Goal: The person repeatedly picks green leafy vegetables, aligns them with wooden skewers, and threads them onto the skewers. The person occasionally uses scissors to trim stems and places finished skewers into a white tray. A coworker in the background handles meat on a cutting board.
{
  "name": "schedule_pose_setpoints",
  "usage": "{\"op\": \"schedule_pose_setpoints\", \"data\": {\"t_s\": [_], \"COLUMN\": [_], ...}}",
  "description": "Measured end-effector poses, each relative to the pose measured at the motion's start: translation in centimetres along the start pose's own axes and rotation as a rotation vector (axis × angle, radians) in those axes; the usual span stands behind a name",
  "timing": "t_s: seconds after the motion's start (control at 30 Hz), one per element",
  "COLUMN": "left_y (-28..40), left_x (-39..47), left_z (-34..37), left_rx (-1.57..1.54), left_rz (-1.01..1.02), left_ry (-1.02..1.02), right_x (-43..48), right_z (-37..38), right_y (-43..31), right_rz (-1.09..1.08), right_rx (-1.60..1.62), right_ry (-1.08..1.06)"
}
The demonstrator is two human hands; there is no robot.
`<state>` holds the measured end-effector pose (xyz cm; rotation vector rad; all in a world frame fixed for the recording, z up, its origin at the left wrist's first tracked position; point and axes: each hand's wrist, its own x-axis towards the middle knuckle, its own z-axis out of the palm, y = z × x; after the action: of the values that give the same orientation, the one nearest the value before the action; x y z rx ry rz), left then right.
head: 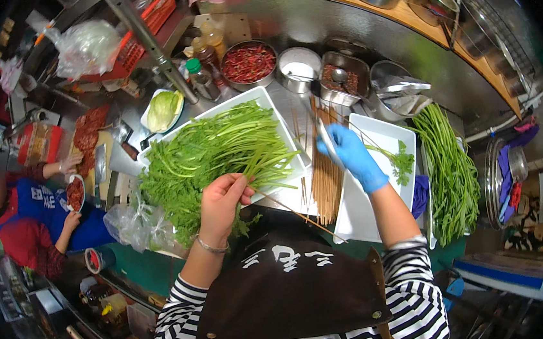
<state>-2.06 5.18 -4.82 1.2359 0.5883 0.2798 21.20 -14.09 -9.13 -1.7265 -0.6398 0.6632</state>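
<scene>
My left hand (223, 198) is bare and pinches leafy green stems (262, 170) together with a thin bamboo skewer (299, 214), which slants down to the right. Under and beyond it, a white tray (265, 97) is heaped with leafy greens (187, 152). My right hand (347, 150), in a blue glove, grips a white-handled tool (328, 140); its far end is blurred, so its kind is unclear. Below that hand lies a bundle of bamboo skewers (327, 189). A second white tray (360, 210), right of the bundle, holds a skewered green sprig (401, 163).
Behind the trays stand a bowl of dried red chilies (248, 64), a pot of white contents (299, 68), a steel container (343, 73) with a ladle, and bottles (203, 78). More long greens (449, 178) lie at right. A co-worker (37, 209) holds a bowl of meat at left.
</scene>
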Motion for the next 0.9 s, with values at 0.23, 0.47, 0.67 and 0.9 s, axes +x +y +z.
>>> {"op": "schedule_pose_setpoints", "data": {"t_s": [0.23,0.47,0.67,0.9], "left_y": [-1.0,-1.4,-1.6,-1.5], "left_x": [0.4,0.5,0.4,0.6], "left_z": [-0.4,-0.2,-0.5,-1.1], "left_rx": [-0.028,-0.057,-0.071,-0.067], "left_rz": [0.039,0.011,0.003,0.008], "left_ry": [0.001,-0.028,-0.031,-0.004], "right_x": [-7.5,-8.4,-8.0,-8.0], "right_z": [1.6,3.6,3.9,3.8], "right_y": [-1.5,-0.3,0.2,0.1], "right_rz": [0.216,0.280,0.169,0.015], "right_rx": [-0.027,0.263,0.132,-0.023], "right_ry": [-0.378,-0.430,-0.478,-0.530]}}
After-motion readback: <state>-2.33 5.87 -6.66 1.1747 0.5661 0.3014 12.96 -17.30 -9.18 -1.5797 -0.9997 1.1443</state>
